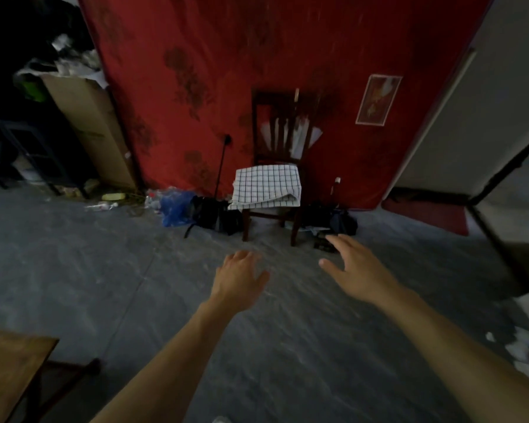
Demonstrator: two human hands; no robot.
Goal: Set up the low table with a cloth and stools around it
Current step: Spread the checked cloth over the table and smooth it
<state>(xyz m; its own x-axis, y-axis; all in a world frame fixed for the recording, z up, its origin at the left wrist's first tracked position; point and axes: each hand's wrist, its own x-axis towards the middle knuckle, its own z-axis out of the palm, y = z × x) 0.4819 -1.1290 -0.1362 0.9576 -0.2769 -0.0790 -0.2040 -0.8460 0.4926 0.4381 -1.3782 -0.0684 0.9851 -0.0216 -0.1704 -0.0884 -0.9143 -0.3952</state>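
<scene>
Closest to the person, at the lower left corner of the view, a wooden corner of the low worktop shows, bare of any cloth, with part of its dark frame beneath. No stools can be made out for certain; dark shapes at the far left are too dim to name.

Out over the grey floor both arms reach forward. The left hand hangs palm down, fingers relaxed and holding nothing. The right hand is stretched a little further, fingers spread, also empty.

Straight ahead of both hands and well apart from them, the checked cloth lies folded on the seat of a dark wooden chair against the red hanging. Its long side runs left to right, one edge drooping over the seat's front. The cloth sits between the lines of the two hands, and the right hand looks slightly the nearer. I'd judge a step forward is needed before either can take it.
</scene>
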